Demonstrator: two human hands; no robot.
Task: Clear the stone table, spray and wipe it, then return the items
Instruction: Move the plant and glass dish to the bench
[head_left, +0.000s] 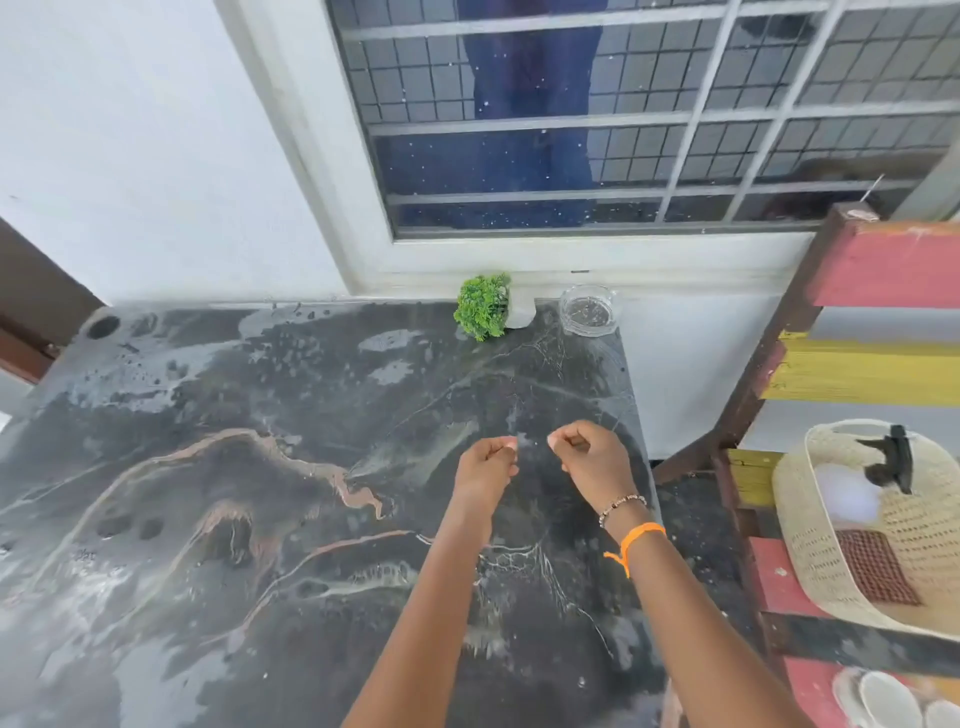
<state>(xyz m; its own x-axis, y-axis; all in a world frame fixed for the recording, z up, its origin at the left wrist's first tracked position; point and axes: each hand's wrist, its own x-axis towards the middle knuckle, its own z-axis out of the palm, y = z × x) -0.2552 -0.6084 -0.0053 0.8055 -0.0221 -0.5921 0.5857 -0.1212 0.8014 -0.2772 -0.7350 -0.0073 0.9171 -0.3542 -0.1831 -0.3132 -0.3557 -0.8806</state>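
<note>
- Both hands hover over the right-hand part of the table (291, 415), fingers curled into loose fists with nothing visibly held; the left hand (485, 465) and right hand (592, 457) sit close together, knuckles nearly facing.
- The stone top looks wet and streaked, so spraying and wiping appear done or nearly so. This is a judgement from the sheen only.
- Two items already stand at the table's far right corner, straight ahead of the hands and well apart from them: a small potted plant (485, 306) and, just beside it on the right, a glass ashtray (589, 310).
- What may be left to return lies off to the right, on the painted wooden bench (872, 270): a woven basket (810, 525) with a spray bottle (896, 457) and a checked cloth (875, 569) inside.
- White cups (885, 699) show at the lower right edge, also on that side.
- The right hand is plainly nearer the basket and cups; a reach there goes sideways, away from the window (623, 119).
- The basket's long axis runs roughly front to back, its open side facing the person.
</note>
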